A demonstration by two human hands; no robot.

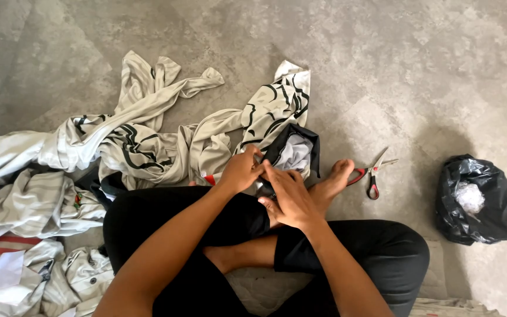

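Both hands grip one black cloth [291, 141] over the crossed legs: left hand [240, 171] pinching its edge, right hand [289, 198] clenched on it. Left of the cloth sprawl several cream striped garments [142, 135]. Right of it lie one pair of red scissors [372, 175], then one black bag [470, 199]. Grey tiled floor [382, 70].

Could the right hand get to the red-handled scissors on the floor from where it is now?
Probably yes. The red-handled scissors lie open on the bare grey floor just past the foot, with nothing over them. The right hand is busy on the black fabric piece, though.
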